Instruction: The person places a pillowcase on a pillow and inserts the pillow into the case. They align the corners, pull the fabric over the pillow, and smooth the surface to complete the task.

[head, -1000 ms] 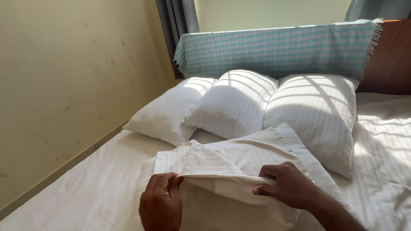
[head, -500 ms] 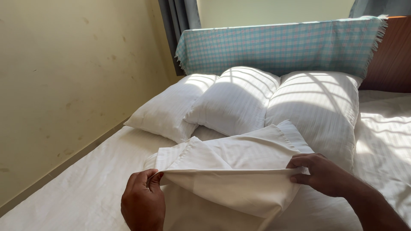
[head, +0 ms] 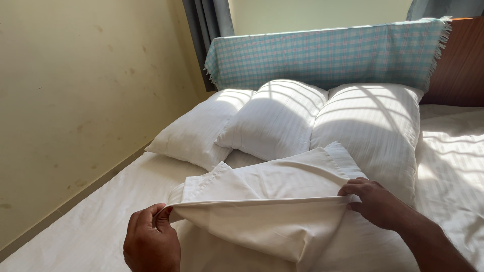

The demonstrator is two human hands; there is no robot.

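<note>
My left hand (head: 151, 244) pinches the pillowcase (head: 272, 201) hem, fingers curled shut, to keep the edge taut | pillowcase lies on the bed (head: 91, 236) before three pillows (head: 275, 118) | my right hand (head: 375, 204) grips the hem's other end, stretching it open.

My hands and the pillowcase on the bed

I am at the bed (head: 101, 221), and the pillowcase (head: 272, 201) lies on it just in front of me. My left hand (head: 151, 242) pinches its left edge and my right hand (head: 375, 201) pinches its right edge. Behind the pillowcase three pillows (head: 282, 121) sit side by side. Behind them a cloth (head: 327, 55) hangs over the headboard (head: 464, 65). The wall (head: 75, 100) is on my left.
</note>
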